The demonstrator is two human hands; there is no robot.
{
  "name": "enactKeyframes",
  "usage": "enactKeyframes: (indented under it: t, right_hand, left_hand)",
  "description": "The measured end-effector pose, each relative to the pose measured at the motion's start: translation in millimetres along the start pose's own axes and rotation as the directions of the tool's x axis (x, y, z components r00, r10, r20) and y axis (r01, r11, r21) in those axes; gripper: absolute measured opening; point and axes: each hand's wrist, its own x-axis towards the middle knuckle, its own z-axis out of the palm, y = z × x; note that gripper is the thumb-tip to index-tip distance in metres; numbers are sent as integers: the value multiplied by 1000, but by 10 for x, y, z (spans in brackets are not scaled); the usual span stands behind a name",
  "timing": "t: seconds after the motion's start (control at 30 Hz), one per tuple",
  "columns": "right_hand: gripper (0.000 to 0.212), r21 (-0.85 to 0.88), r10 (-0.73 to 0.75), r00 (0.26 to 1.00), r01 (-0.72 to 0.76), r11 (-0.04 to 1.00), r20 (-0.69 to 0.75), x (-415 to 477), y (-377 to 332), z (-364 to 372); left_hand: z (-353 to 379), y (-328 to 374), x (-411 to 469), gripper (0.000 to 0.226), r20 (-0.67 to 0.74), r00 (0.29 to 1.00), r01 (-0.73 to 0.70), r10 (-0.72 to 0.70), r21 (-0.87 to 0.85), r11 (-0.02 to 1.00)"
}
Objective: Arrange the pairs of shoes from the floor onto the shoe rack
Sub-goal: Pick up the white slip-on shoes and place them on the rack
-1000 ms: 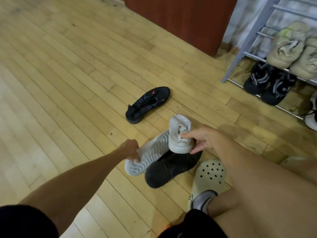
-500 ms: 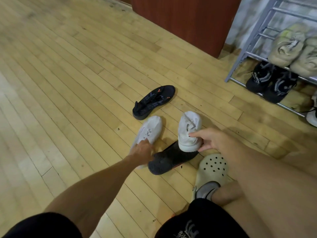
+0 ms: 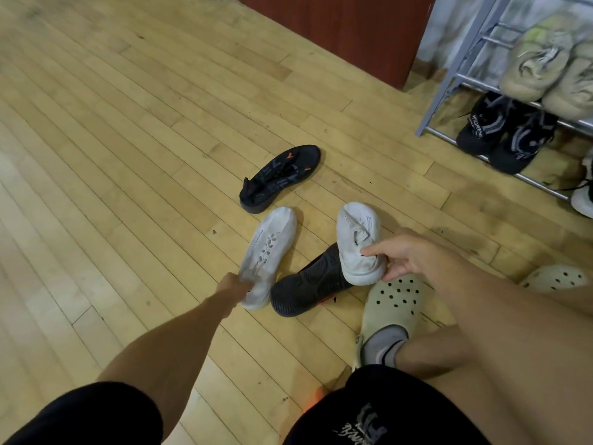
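Two white sneakers are in my hands over the wooden floor. My left hand [image 3: 232,289] grips the heel of the left white sneaker [image 3: 271,248], which lies upright, toe pointing away. My right hand [image 3: 414,256] holds the heel of the right white sneaker [image 3: 357,239], tilted up. Between them a black shoe [image 3: 308,282] lies sole-up on the floor. Its partner, a black shoe with orange marks [image 3: 279,178], rests upright farther away. The metal shoe rack [image 3: 449,81] stands at the upper right.
The rack holds a beige pair [image 3: 539,69] on an upper shelf and a black pair [image 3: 500,136] below, with a white shoe [image 3: 584,194] at the frame edge. A red-brown cabinet [image 3: 346,30] stands behind. My feet wear cream clogs [image 3: 391,311] beside the shoes.
My left hand turned the left white sneaker from sole-up to upright and set it beside the black shoe. My right hand kept hold of the other white sneaker.
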Motion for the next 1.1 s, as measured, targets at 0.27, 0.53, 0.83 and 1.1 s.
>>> enactKeyframes:
  t: [0.27,0.53,0.83,1.1]
  right_hand:
    - [57,-26,0,1000,0,1000,-18,-27,-17,31]
    - [56,-104,-5,998,-1,995,-60,-107,-195,161]
    - [18,18,-153,987,153,988,43,-605,-675,429]
    - [32,5,-299,939,304,953,-172,-1156,-913,-88]
  left_hand:
    - [76,-4,-1,44,0,999,38,-38,-20,999]
    - [101,-30,-85,30,170,985,45,-30,-84,995]
    - [-605,266,-586,31,242,964,-59,109,-207,977]
    - [-981,1259,-1229,11,199,894,-304,400,-384,872]
